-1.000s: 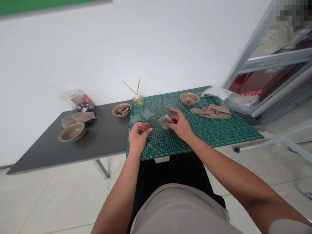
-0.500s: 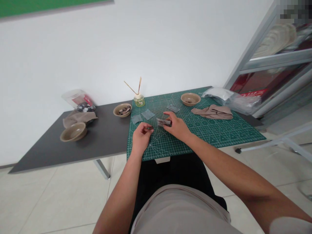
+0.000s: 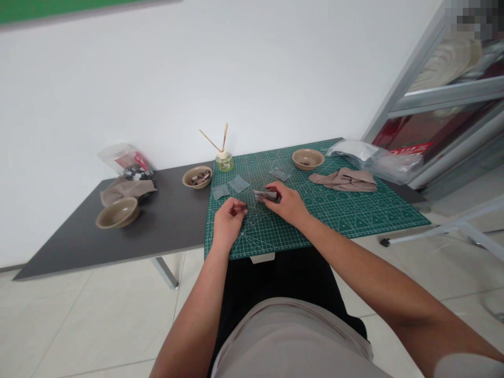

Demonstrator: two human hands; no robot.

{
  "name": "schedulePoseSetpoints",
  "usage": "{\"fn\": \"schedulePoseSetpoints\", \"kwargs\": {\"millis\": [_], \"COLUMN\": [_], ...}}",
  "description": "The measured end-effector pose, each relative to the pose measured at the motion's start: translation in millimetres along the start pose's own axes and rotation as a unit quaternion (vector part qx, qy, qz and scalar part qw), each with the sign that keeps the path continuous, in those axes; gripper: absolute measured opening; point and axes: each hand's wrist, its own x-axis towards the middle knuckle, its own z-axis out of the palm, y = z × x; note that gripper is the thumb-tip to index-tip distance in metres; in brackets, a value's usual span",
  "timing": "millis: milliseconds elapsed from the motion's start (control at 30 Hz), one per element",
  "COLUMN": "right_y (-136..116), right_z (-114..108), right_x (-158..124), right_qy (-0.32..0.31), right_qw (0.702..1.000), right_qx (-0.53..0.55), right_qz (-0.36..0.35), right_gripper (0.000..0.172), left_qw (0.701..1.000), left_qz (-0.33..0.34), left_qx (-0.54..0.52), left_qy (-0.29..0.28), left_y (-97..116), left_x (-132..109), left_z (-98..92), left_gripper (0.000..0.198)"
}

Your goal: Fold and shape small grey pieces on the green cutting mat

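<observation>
My right hand [image 3: 289, 203] pinches a small greyish sachet [image 3: 263, 196] with something dark inside, held low over the green cutting mat [image 3: 338, 210]. My left hand [image 3: 227, 222] rests on the mat's left part with thumb and fingers pinched on a tiny dark piece I cannot make out. Three flat grey mesh squares lie on the mat beyond the hands, two at the left [image 3: 238, 184] and one further back [image 3: 280, 174].
A reed diffuser bottle [image 3: 223, 160] stands at the mat's back edge. Three tan bowls stand about the grey table [image 3: 165, 226]: one with dark pieces [image 3: 197, 177], one far left [image 3: 117, 212], one at the back right [image 3: 307, 158]. Beige cloth [image 3: 342, 179], plastic bags [image 3: 370, 156] and a metal shelf [image 3: 452, 94] lie to the right.
My right hand has lowered the sachet from a raised, opened-out hold down close to the mat and folded it smaller. My left hand stayed pinched in nearly the same spot.
</observation>
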Motion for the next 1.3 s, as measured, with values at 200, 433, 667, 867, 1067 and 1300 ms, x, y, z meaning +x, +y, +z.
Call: {"fn": "schedulePoseSetpoints", "kwargs": {"millis": [200, 433, 667, 867, 1067, 1300], "right_y": [0, 1, -2, 0, 1, -21], "right_z": [0, -1, -5, -5, -3, 1], "right_x": [0, 0, 0, 2, 1, -6], "right_qy": [0.015, 0.01, -0.025, -0.029, -0.045, -0.057], "right_qw": [1.0, 0.999, 0.999, 0.999, 0.999, 0.991], "right_qx": [0.0, 0.022, 0.007, 0.018, 0.002, -0.036], "right_qz": [0.004, 0.022, 0.028, 0.004, -0.023, -0.113], "right_gripper": [0.015, 0.016, 0.011, 0.016, 0.016, 0.037], "left_qw": [1.0, 1.0, 1.0, 0.999, 0.999, 0.999], "left_qz": [0.0, -0.008, -0.012, -0.032, -0.032, -0.023], "left_qx": [-0.016, -0.015, -0.012, 0.001, 0.008, 0.01], "left_qy": [-0.001, -0.006, -0.001, -0.002, 0.012, 0.028], "left_y": [3, 6, 6, 10, 19, 24], "left_x": [-1, -3, -3, -3, -3, -2], "left_z": [0.7, 1.6, 2.2, 2.2, 0.6, 3.1], "left_gripper": [0.008, 0.008, 0.01, 0.017, 0.013, 0.011]}}
